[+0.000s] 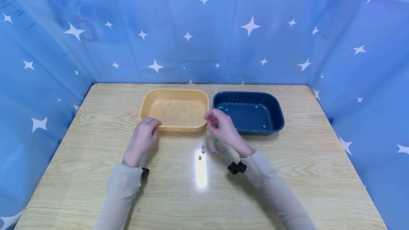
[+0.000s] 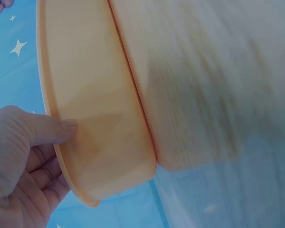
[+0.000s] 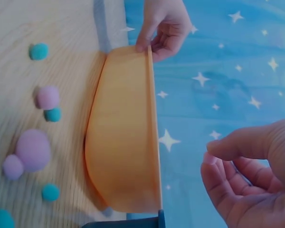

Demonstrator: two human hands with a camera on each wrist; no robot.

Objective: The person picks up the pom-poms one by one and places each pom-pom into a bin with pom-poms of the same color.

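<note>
Pom-pom [image 3: 209, 157], pink, pinched in right hand [image 1: 221, 125] by near right corner of yellow tray [image 1: 183, 129]; left hand [image 1: 143, 136] gripping near left rim. Likely risk: missing the edge through early release.

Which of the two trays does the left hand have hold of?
The yellow tray, on the person's left: the left hand grips its near rim, while no hand grips the dark blue tray.

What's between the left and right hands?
Head view: the yellow tray, its near side running from the left hand toward the right hand.
</note>
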